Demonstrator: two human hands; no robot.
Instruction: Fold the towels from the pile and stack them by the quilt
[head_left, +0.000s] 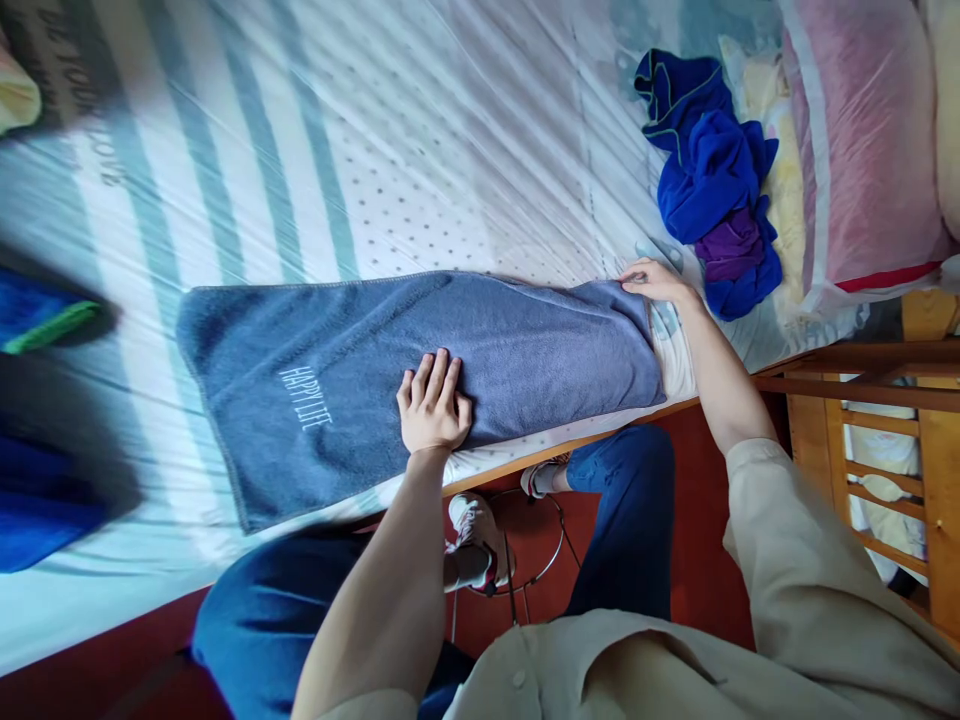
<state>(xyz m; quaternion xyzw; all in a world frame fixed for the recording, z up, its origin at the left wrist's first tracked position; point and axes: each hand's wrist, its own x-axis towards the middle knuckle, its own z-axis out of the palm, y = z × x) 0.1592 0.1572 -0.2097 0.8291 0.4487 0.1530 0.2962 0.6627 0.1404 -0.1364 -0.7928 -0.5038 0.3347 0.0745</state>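
A long grey-blue towel (525, 340) with white "HAPPY LIFE" lettering lies lengthwise along the near edge of the bed. My left hand (435, 405) rests flat on its middle, fingers a little spread. At the towel's far right corner, my right hand (651, 278) has thumb and fingers pinched on the edge. That right end looks slightly rumpled, with its upper edge slanting and rippled, while the left end lies fairly flat.
The bed (450, 170) has a striped, dotted sheet. Crumpled blue and purple cloths (709, 165) lie at right beside a pink pillow (866, 150). Folded blue cloths (45, 310) are at left. A wooden bed rail (862, 385) stands at right; my legs are below the bed edge.
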